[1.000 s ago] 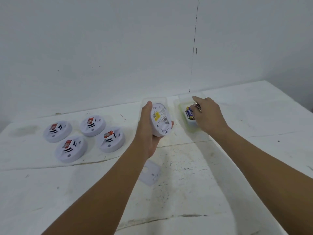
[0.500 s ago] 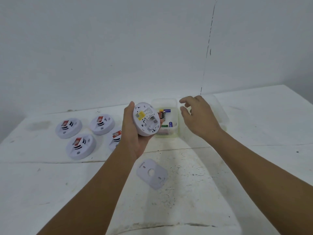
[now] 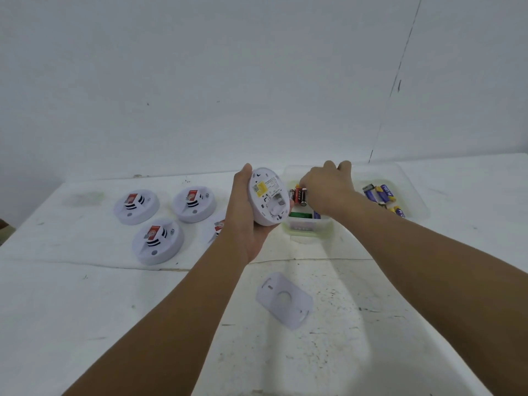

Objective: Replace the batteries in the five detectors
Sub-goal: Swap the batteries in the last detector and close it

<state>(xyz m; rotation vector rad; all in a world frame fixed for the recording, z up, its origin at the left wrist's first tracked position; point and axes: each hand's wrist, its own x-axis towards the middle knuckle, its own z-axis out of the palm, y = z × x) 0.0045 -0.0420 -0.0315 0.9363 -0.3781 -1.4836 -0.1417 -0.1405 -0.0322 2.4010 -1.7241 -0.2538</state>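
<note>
My left hand (image 3: 245, 221) grips a white round detector (image 3: 268, 195), held up with its back and open battery bay facing me. My right hand (image 3: 328, 187) reaches into a clear container (image 3: 308, 230) just right of the detector. Its fingers curl down onto the red-and-black batteries (image 3: 298, 195), and the thumb pinches one. The detector's white back cover (image 3: 284, 302) lies flat on the table between my forearms. Three more detectors (image 3: 136, 206) (image 3: 194, 204) (image 3: 157, 241) sit face up at the left. A fourth detector (image 3: 217, 228) is half hidden behind my left wrist.
A second clear container (image 3: 417, 201) at the right holds purple-and-yellow batteries (image 3: 381, 194). A green battery (image 3: 300, 215) lies in the near end of the first container. The white table runs back to a white wall.
My right hand left the purple-battery container, crossed left and came down on the red batteries in the other container. My left hand kept holding the detector up.
</note>
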